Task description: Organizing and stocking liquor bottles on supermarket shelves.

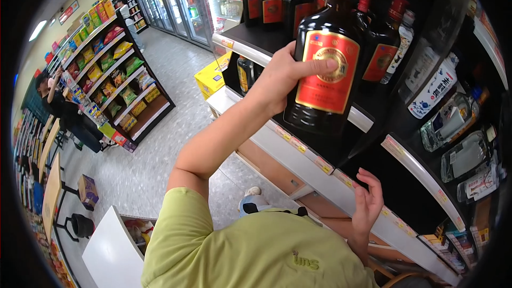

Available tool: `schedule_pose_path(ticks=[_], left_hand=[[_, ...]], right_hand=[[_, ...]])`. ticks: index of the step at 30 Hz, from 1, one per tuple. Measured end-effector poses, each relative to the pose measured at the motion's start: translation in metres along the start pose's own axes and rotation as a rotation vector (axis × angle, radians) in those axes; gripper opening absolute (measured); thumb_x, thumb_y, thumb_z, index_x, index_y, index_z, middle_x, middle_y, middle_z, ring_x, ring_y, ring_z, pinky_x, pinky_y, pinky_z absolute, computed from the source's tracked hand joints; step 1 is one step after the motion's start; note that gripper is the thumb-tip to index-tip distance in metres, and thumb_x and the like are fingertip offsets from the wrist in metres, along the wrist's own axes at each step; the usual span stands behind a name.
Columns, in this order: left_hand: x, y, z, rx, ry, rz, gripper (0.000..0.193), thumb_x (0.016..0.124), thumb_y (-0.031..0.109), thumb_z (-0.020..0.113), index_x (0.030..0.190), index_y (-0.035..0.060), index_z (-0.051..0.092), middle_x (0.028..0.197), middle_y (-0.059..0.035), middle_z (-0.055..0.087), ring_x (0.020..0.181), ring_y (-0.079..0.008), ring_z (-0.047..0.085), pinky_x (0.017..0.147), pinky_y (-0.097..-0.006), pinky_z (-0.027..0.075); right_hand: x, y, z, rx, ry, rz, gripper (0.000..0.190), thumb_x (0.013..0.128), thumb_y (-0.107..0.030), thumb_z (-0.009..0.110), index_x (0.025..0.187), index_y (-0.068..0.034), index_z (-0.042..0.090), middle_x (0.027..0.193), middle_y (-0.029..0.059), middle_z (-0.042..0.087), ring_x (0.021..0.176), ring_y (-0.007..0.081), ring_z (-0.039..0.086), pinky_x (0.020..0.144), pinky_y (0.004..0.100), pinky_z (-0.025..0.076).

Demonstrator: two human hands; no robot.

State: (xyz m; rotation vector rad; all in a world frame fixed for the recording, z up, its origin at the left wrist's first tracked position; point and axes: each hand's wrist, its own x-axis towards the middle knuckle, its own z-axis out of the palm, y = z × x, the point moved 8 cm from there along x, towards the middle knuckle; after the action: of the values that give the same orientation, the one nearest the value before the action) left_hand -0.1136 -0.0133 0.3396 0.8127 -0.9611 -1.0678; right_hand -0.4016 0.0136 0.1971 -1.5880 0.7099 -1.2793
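Gripped in my left hand (290, 74) is a large dark glass bottle (326, 92) with a red and gold label and a red cap. My thumb lies across the label and the bottle is nearly upright. Behind it, similar red-labelled bottles (273, 6) stand on a black shelf (252, 36), with more to the right (382, 58). My right hand (367, 198) holds nothing; its fingers are apart and slightly curled, near the white front edge of a lower shelf (394, 216). Price tags line that edge.
Clear glass bottles (450, 122) fill the shelf at right. A yellow carton (210, 76) sits by the shelf's end. A snack rack (120, 76), a white counter (114, 252) and glass-door coolers (176, 0) stand farther off. One person (68, 108) is at the rack, another (130, 22) near the coolers.
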Motion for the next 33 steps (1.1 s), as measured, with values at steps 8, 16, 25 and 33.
schedule_pose_path(ticks=[8,16,25,33], left_hand=[[0.04,0.002,-0.006,0.12,0.067,0.023,0.057,0.079,0.023,0.083,0.122,-0.0006,0.054,0.11,-0.0143,0.068,0.096,-0.0217,0.071,0.087,-0.0403,0.06],[0.077,0.013,-0.002,0.143,0.065,0.169,0.056,0.079,0.019,0.083,0.121,-0.0008,0.053,0.11,-0.013,0.068,0.097,-0.0206,0.071,0.088,-0.0386,0.059],[0.116,0.005,-0.022,0.202,0.192,0.39,0.055,0.071,0.013,0.089,0.111,-0.001,0.053,0.102,-0.0137,0.067,0.089,-0.0205,0.07,0.077,-0.035,0.062],[0.135,-0.015,-0.039,0.364,0.278,0.542,0.054,0.068,0.015,0.091,0.109,0.0008,0.059,0.101,-0.0103,0.069,0.091,-0.0178,0.068,0.081,-0.0324,0.057]], right_hand=[[-0.009,0.005,-0.011,-0.026,0.045,0.032,0.021,0.093,-0.005,0.063,0.112,0.001,0.061,0.129,0.0159,0.058,0.119,0.0221,0.058,0.094,0.0323,0.05],[-0.012,0.008,-0.016,-0.016,0.075,0.056,0.018,0.093,-0.003,0.063,0.11,0.001,0.062,0.127,0.0144,0.059,0.118,0.0214,0.059,0.093,0.0313,0.051],[-0.02,0.017,-0.023,-0.03,0.056,0.065,0.02,0.098,-0.011,0.06,0.113,0.002,0.062,0.128,0.0158,0.057,0.116,0.0198,0.057,0.095,0.0326,0.05],[-0.023,0.024,-0.024,-0.024,0.046,0.096,0.02,0.098,-0.012,0.06,0.112,0.003,0.062,0.126,0.0156,0.058,0.114,0.0178,0.058,0.092,0.0305,0.05]])
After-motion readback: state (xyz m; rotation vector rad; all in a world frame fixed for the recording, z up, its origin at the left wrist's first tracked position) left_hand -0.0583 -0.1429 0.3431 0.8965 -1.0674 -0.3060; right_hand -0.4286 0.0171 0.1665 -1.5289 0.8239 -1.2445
